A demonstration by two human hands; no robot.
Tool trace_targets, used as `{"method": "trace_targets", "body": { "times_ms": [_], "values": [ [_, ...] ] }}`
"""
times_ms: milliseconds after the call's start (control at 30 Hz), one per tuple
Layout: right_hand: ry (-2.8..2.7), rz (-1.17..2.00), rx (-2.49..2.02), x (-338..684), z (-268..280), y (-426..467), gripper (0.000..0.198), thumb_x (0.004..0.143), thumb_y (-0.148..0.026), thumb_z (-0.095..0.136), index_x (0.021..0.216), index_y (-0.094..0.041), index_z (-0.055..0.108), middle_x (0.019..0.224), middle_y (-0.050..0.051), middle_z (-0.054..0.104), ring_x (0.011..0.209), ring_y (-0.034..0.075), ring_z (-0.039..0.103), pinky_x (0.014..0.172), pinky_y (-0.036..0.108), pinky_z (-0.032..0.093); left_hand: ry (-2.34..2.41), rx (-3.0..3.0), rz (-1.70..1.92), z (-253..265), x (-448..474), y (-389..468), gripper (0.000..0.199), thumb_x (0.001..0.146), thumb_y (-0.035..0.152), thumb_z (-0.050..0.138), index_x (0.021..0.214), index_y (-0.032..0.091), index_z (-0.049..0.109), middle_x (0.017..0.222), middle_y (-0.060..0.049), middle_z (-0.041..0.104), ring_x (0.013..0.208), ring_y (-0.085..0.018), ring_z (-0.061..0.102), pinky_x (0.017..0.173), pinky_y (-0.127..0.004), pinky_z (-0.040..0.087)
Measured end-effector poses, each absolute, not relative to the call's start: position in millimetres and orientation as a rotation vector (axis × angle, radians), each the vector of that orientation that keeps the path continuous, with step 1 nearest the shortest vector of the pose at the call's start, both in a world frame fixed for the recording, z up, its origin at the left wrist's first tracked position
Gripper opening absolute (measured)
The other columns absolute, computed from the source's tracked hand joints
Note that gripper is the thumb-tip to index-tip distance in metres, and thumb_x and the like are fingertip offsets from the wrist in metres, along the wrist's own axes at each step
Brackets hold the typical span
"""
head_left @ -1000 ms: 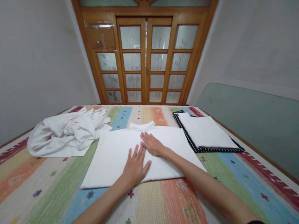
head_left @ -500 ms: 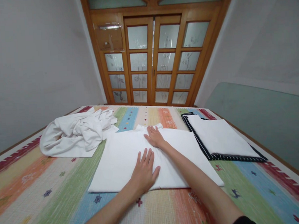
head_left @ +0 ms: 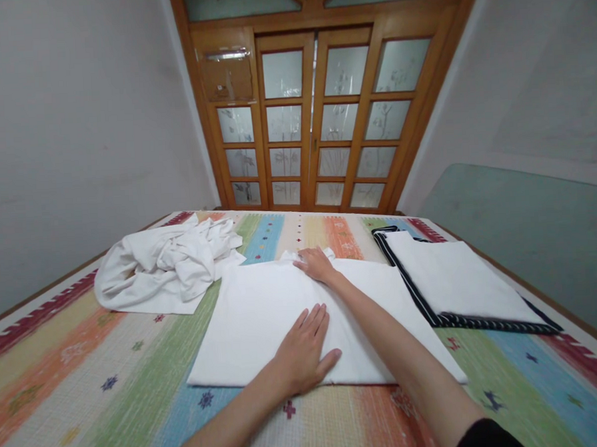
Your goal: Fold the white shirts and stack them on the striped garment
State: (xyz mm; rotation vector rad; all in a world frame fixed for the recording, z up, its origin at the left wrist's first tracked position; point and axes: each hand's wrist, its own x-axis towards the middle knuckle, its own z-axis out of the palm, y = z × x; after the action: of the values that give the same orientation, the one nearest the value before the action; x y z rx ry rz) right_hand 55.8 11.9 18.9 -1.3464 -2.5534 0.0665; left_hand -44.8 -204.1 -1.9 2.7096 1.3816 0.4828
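A white shirt (head_left: 253, 319), folded into a wide flat shape, lies in front of me with its collar at the far edge. My left hand (head_left: 308, 350) rests flat on the near middle of the shirt, fingers stretched out and thumb apart. Farther off, my right hand (head_left: 314, 264) lies over the collar, its fingers pointing left and slightly bent. I see no fabric gripped in either hand. My right forearm crosses the right half of the shirt and hides part of it.
A crumpled white garment (head_left: 165, 267) lies at the left. On the right, a folded white garment (head_left: 466, 275) rests on a folded black-striped one (head_left: 498, 322). The bed or table bears a colourful striped cover (head_left: 150, 364). Wooden glass-paned doors (head_left: 317, 116) stand beyond.
My right hand has slid slightly farther onto the collar, and its fingers have turned left. My left hand has shifted a little to the right on the shirt. The view has swung slightly left.
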Motion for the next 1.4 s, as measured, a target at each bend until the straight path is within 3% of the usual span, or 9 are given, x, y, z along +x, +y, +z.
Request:
{"method": "trace_targets", "body": {
  "times_ms": [400, 767, 1033, 1233, 1400],
  "values": [
    [-2.709, 0.153, -1.505, 63.9, 48.1, 10.6, 0.053, 0.093, -0.039, 0.057, 0.142, -0.021, 0.048, 0.144, 0.013, 0.053, 0.132, 0.027, 0.048, 0.112, 0.044, 0.026, 1.433, 2.636, 0.379, 11.2, -40.3, -210.0, 0.069, 0.098, 0.057, 0.029, 0.146, 0.008, 0.040, 0.154, -0.016, 0.039, 0.145, -0.025, 0.033, 0.120, -0.042, 0.025],
    [-2.609, 0.211, -1.691, 108.2, 47.6, 9.6, 0.050, 0.090, -0.035, 0.062, 0.136, -0.018, 0.052, 0.135, 0.017, 0.060, 0.123, 0.028, 0.057, 0.098, 0.036, 0.044, 1.635, 2.794, 0.494, 8.3, -24.6, -213.2, 0.052, 0.099, 0.046, 0.038, 0.123, 0.007, 0.062, 0.129, -0.020, 0.063, 0.124, -0.030, 0.056, 0.102, -0.047, 0.040],
    [-2.409, 0.313, -1.809, 162.2, 37.6, -1.7, 0.062, 0.083, -0.036, 0.070, 0.137, -0.015, 0.050, 0.137, 0.016, 0.058, 0.126, 0.029, 0.054, 0.103, 0.034, 0.040, 1.717, 2.881, 0.473, 17.7, -29.6, -206.2, 0.029, 0.096, 0.032, 0.049, 0.094, 0.014, 0.072, 0.104, -0.012, 0.073, 0.104, -0.029, 0.063, 0.090, -0.046, 0.043],
    [-2.291, 0.429, -1.808, 200.3, 36.6, -23.4, 0.075, 0.076, -0.041, 0.076, 0.140, -0.013, 0.048, 0.139, 0.017, 0.056, 0.128, 0.031, 0.052, 0.107, 0.037, 0.037, 1.765, 2.900, 0.530, 16.4, -49.5, -186.7, 0.021, 0.093, 0.023, 0.053, 0.099, 0.015, 0.072, 0.088, -0.012, 0.074, 0.101, -0.027, 0.064, 0.086, -0.041, 0.044],
    [-2.187, 0.501, -1.742, 222.8, 26.7, -41.4, 0.067, 0.067, -0.048, 0.081, 0.122, -0.016, 0.060, 0.125, 0.015, 0.066, 0.119, 0.033, 0.059, 0.101, 0.038, 0.043, 1.620, 2.896, 0.721, 6.5, -80.2, -166.8, 0.023, 0.094, 0.025, 0.053, 0.108, 0.021, 0.071, 0.095, -0.010, 0.075, 0.108, -0.025, 0.063, 0.090, -0.041, 0.043]
  ]
}}
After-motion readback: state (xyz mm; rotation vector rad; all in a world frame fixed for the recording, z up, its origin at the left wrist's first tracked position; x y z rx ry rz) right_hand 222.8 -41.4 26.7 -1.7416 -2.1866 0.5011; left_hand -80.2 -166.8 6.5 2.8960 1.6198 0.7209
